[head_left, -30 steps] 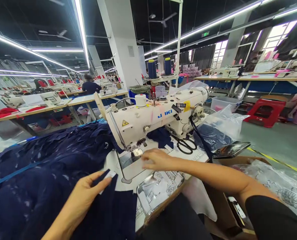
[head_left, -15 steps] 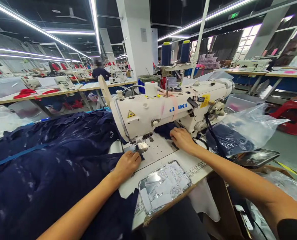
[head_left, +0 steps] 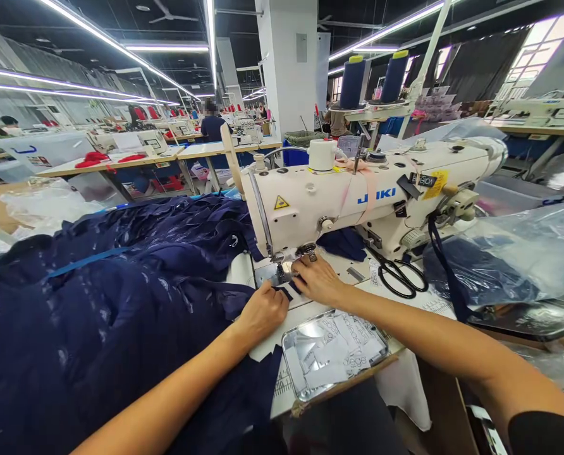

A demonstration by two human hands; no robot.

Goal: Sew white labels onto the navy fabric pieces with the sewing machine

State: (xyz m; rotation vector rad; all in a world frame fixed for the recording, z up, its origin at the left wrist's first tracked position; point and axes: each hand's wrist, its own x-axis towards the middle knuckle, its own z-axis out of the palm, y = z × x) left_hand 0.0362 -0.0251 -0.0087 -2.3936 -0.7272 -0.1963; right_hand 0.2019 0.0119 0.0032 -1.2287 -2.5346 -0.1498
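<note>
A white sewing machine [head_left: 339, 196] stands in front of me. My left hand [head_left: 264, 309] is closed on the navy fabric [head_left: 121, 316], just in front of the needle area. Close beside it on the right, my right hand [head_left: 317, 278] has its fingers curled and pressed together near the presser foot; what they pinch is too small to make out. A dark strip of cloth shows between the two hands. Below them a metal tray [head_left: 289, 373] holds white printed labels [head_left: 353, 344]. Black scissors [head_left: 400, 275] lie to the right of my right hand.
Thread cones [head_left: 351, 85] stand behind the machine. Plastic-wrapped navy cloth [head_left: 481, 265] lies at the right. The fabric pile fills the left side. Farther back, a person [head_left: 212, 123] sits among other machines, near a white pillar [head_left: 289, 69].
My right hand has moved left, from beside the machine's base to the needle area next to my left hand. The scissors now show fully. The view has shifted, so the machine appears farther right.
</note>
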